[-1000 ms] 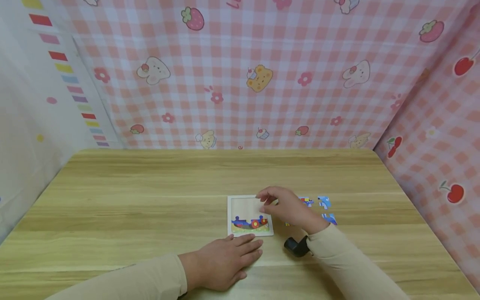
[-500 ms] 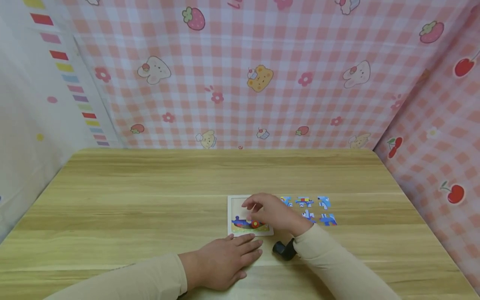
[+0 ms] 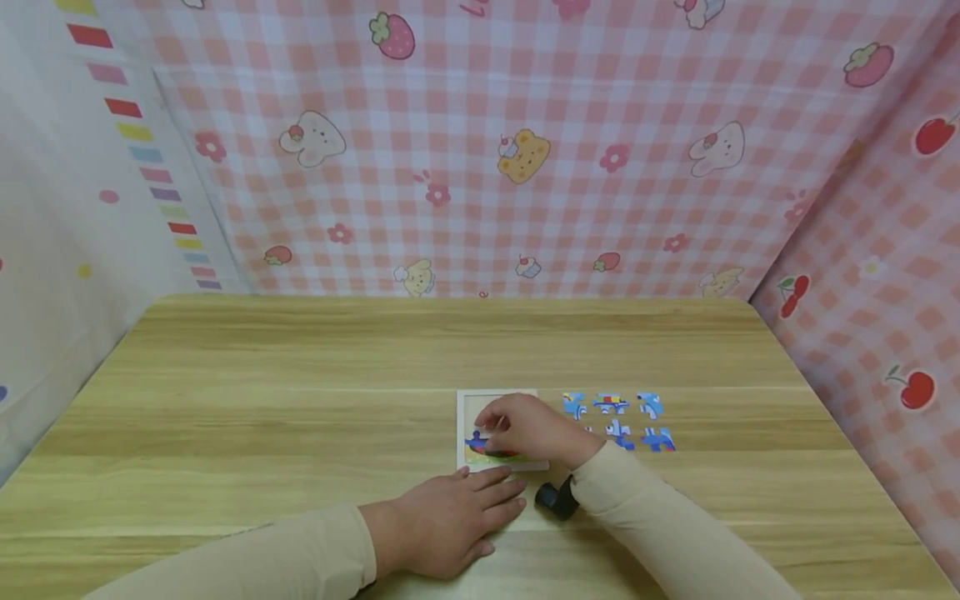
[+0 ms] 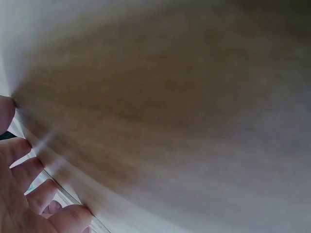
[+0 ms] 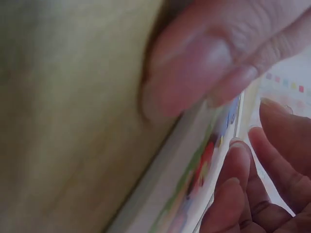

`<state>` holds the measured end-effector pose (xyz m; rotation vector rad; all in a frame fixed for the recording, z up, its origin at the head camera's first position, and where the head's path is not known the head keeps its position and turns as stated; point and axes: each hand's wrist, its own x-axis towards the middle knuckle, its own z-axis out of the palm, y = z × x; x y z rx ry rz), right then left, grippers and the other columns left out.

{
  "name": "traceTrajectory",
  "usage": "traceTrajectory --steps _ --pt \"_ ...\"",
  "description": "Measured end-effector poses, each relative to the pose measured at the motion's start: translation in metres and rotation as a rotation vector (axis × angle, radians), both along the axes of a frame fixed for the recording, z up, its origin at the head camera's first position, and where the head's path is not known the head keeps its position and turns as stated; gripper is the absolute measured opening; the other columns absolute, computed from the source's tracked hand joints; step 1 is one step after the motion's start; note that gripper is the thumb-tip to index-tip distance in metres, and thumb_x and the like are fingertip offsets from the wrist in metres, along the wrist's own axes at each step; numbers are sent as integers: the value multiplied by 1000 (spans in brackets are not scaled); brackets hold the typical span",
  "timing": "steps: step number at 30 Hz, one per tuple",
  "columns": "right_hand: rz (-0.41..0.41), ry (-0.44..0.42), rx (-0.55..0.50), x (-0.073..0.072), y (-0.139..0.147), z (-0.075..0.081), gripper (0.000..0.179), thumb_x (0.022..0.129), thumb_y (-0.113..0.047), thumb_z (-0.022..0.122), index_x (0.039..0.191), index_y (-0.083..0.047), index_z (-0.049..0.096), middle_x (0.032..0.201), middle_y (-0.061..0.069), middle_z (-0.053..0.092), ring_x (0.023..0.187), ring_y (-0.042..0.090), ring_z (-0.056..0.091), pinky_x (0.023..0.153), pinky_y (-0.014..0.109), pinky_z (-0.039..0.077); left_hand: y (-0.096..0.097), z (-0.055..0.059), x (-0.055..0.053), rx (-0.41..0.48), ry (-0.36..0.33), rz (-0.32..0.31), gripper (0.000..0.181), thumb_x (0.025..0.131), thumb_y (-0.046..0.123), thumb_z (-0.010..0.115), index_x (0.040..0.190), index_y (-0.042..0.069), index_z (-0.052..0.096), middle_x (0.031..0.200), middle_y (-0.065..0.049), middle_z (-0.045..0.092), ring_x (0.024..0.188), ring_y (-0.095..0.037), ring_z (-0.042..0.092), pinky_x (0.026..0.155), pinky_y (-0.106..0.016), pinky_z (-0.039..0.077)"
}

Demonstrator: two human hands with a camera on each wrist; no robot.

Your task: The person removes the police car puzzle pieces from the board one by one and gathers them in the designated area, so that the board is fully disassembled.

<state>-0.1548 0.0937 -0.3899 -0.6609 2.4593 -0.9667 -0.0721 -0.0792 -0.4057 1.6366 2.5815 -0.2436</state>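
Observation:
In the head view my left hand [image 3: 442, 525] lies flat on the table, its fingertips at the near edge of a small square jigsaw tray [image 3: 461, 429] with a pale rim. A row of joined, colourful puzzle pieces [image 3: 480, 446] fills the tray's lower part. My right hand [image 3: 517, 429] is over the tray, hiding much of that row. Its fingers are loosely bent, with the fingertips close above the pieces. The right wrist view shows gaps between these fingers [image 5: 233, 165] and no piece among them. Close to that camera are large left fingertips [image 5: 189, 73].
Several loose blue jigsaw pieces [image 3: 611, 403] lie in two rows right of the tray, partly behind the right hand. A black wrist camera [image 3: 555, 500] hangs under the right wrist, close to the left fingertips. Pink checked cloth [image 3: 450, 208] stands behind the wooden table [image 3: 300, 375].
My right hand has moved left and a little nearer across the tray, over the joined pieces, uncovering loose pieces at the right. The left hand has stayed in place.

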Motion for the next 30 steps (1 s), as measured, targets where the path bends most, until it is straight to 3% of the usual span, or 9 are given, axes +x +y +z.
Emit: traceTrajectory --steps 7,12,30 --pt "49 68 78 1 -5 2 20 84 -3 72 104 -1 71 97 6 70 88 17 62 81 32 51 0 0 0 4 13 -1 53 100 41 42 148 18 39 154 0 34 142 -18 29 101 -37 44" --pt "50 69 107 2 -9 2 19 83 -3 72 102 0 72 95 6 70 89 19 63 83 34 51 0 0 0 5 30 -6 53 100 41 43 148 18 40 154 0 35 142 -18 29 101 -37 44" --pt "40 51 86 3 -10 -1 20 79 4 73 97 -2 66 84 2 62 79 13 55 76 30 48 -1 0 -1 8 27 -15 52 101 40 42 148 17 40 155 -1 34 142 -18 30 100 -37 45"
